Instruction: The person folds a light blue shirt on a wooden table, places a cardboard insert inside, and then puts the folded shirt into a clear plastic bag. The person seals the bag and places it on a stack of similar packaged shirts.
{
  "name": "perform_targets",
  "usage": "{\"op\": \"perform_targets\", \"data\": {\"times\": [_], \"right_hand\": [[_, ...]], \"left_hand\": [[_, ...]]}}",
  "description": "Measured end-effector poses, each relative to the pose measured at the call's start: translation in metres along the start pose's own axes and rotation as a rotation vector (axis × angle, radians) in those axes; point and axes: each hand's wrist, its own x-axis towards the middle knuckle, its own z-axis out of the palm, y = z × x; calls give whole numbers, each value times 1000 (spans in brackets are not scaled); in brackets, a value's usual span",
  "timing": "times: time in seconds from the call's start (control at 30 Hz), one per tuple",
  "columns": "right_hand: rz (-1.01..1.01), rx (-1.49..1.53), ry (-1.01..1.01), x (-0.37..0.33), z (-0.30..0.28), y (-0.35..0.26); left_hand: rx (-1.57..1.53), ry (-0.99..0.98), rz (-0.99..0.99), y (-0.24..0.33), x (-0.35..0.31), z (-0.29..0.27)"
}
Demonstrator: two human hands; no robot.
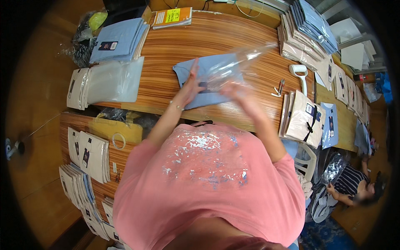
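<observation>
On the wooden table in front of me lies a folded light-blue garment [183,73] with a dark tag near its middle. A clear plastic bag [233,68] covers its right part, and the bag's loose end sticks out to the upper right. My left hand [191,88] rests on the garment's left part with its fingers stretched out. Over the lower right of the bag is my right hand [241,95], smeared by motion, so its fingers cannot be made out.
A stack of blue garments [116,39] and a pile of clear bags [114,81] stand at the left. A notebook [173,17] lies at the back. On the right are a white lint roller [299,75], small snips [281,85] and bagged beige garments [302,116]. Another person [354,183] sits farther right.
</observation>
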Motion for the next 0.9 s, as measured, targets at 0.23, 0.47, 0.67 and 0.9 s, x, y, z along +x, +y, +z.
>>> {"op": "perform_targets", "data": {"times": [0.23, 0.47, 0.67, 0.9], "right_hand": [[37, 488, -186, 12, -19, -5], [375, 717, 176, 19, -17, 97], [676, 684, 35, 16, 2, 104], [818, 229, 39, 22, -1, 105]], "left_hand": [[-411, -87, 69, 28, -2, 25], [612, -80, 542, 22, -25, 61], [1287, 110, 743, -4, -70, 90], [928, 255, 745, -35, -96, 70]]}}
